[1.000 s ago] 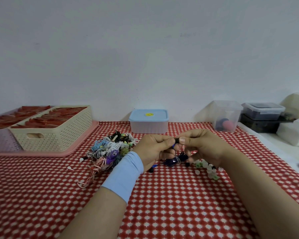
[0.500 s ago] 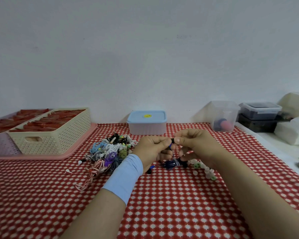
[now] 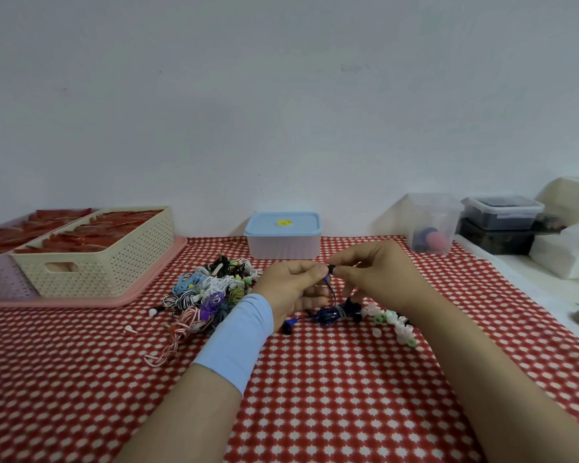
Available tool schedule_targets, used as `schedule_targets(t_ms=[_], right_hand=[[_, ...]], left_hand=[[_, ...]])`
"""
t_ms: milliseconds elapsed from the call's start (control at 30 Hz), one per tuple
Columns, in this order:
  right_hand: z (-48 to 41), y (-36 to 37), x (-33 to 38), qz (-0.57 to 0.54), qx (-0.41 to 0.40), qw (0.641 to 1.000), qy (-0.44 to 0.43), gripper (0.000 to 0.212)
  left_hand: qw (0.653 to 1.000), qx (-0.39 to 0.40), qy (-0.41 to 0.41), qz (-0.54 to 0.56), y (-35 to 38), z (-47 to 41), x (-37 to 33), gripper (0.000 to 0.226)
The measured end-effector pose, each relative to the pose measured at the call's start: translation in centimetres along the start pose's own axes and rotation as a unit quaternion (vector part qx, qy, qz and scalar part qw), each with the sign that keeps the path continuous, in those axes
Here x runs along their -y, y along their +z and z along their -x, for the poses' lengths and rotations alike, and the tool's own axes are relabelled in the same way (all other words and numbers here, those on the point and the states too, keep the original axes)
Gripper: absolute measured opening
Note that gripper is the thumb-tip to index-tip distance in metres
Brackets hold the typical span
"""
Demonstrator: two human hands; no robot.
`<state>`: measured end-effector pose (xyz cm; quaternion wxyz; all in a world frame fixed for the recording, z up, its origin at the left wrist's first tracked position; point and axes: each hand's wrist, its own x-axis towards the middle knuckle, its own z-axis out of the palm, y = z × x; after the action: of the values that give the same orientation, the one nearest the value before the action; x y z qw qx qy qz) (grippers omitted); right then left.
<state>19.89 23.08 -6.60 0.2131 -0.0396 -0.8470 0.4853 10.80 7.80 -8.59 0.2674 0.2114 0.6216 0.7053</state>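
Note:
My left hand [image 3: 295, 289] and my right hand [image 3: 378, 275] meet above the red checked tablecloth [image 3: 331, 396]. Between their fingertips they pinch a small black earbud tip [image 3: 331, 269] on a blue earphone. Its blue cable [image 3: 330, 312] hangs down to a coiled dark blue bundle on the cloth below my hands. A light blue wristband [image 3: 238, 339] covers my left wrist.
A pile of coiled coloured earphones [image 3: 211, 292] lies left of my hands. Small white and green ear tips [image 3: 393, 324] are scattered to the right. A cream basket [image 3: 94, 252] on a pink tray, a blue-lidded box [image 3: 283, 235], and clear containers [image 3: 432, 225] stand at the back.
Both hands stay together on the earphone tip; they have risen slightly, and the view has tilted a little upward.

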Motion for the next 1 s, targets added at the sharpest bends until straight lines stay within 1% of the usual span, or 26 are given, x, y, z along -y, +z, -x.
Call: schedule_targets(t_ms=[100,300,467,600,733,933,1000], right_hand=[[-0.02,0.09,0.06,0.017,0.005,1.000,-0.007,0.019],[-0.17,-0.04,-0.19,0.011,-0.005,1.000,0.008,0.012],[0.08,-0.11,0.17,0.014,0.005,1.000,-0.001,0.017],[0.20,-0.22,0.35,-0.028,0.011,1.000,-0.001,0.015],[0.29,-0.15,0.47,-0.091,0.020,0.995,0.038,0.016],[0.20,-0.08,0.39,-0.068,0.011,0.998,0.012,0.012],[0.27,-0.21,0.46,-0.095,0.014,0.995,0.025,0.013]], left_hand=[[1.000,-0.012,-0.002,-0.002,0.02,-0.05,0.05,0.012],[1.000,0.004,-0.011,-0.009,0.07,0.12,-0.06,0.011],[1.000,0.000,0.008,-0.023,-0.24,0.05,-0.07,0.010],[0.999,0.004,0.025,-0.029,-0.36,0.12,-0.11,0.012],[0.999,0.000,0.040,-0.029,-0.38,0.10,-0.23,0.010],[1.000,0.013,0.020,-0.019,-0.36,0.15,-0.16,0.010],[0.999,0.028,0.015,0.010,-0.39,0.11,-0.24,0.013]])
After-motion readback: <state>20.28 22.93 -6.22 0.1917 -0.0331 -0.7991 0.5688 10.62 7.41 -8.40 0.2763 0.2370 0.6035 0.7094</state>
